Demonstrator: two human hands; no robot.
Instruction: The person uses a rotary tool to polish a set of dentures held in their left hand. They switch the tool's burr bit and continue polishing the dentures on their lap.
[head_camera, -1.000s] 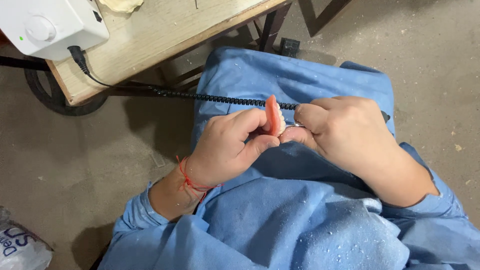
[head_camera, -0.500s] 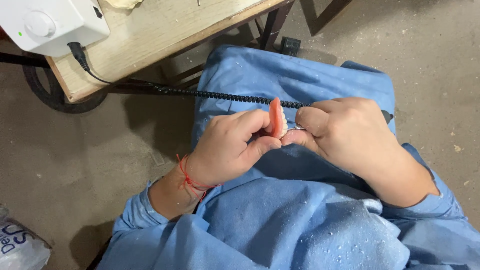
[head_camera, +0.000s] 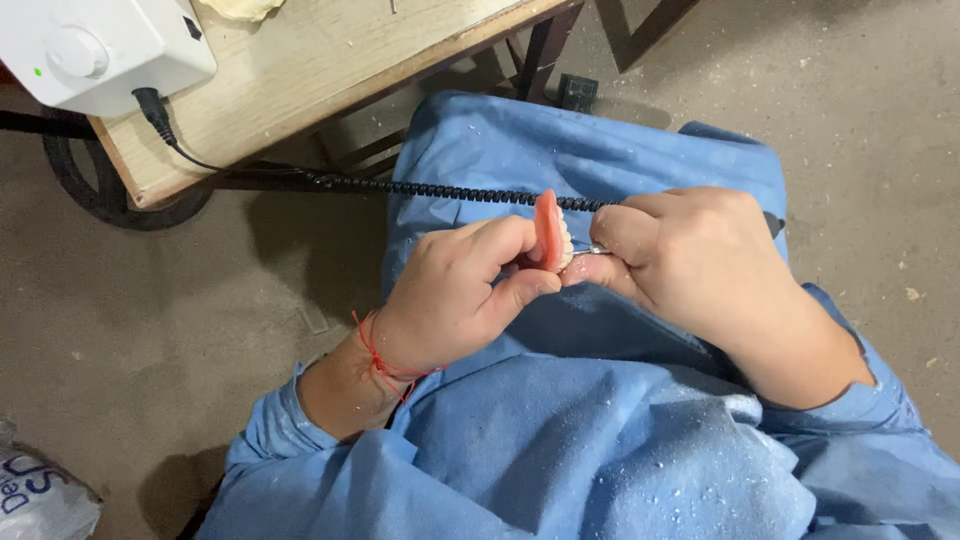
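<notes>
Pinched between thumb and curled fingers of the left hand (head_camera: 455, 290) is one pink denture (head_camera: 550, 230), held on edge above the lap. Its long axis runs roughly upright in the view, the pink base facing the left hand and the row of pale teeth facing the right hand (head_camera: 690, 260). The right hand is closed in a fist-like grip around a slim metal handpiece (head_camera: 596, 248), of which only a short bright tip shows between the fingers; that tip meets the toothed side of the denture. Both hands are knuckles-up, wrists bent inward, thumbs nearly touching below the denture.

Count: one denture, one handpiece, two hands. One red thread bracelet (head_camera: 378, 352) circles the left wrist.

One black coiled cord (head_camera: 440, 190) runs level from the right hand across the blue gown (head_camera: 560, 440), which is dusted with white specks, toward the near edge of the wooden table (head_camera: 330, 70) at upper left. One white control box (head_camera: 95, 45) with a round dial stands on the table's left corner, a black plug in its near side. A white bag (head_camera: 40, 495) lies on the floor at lower left.
</notes>
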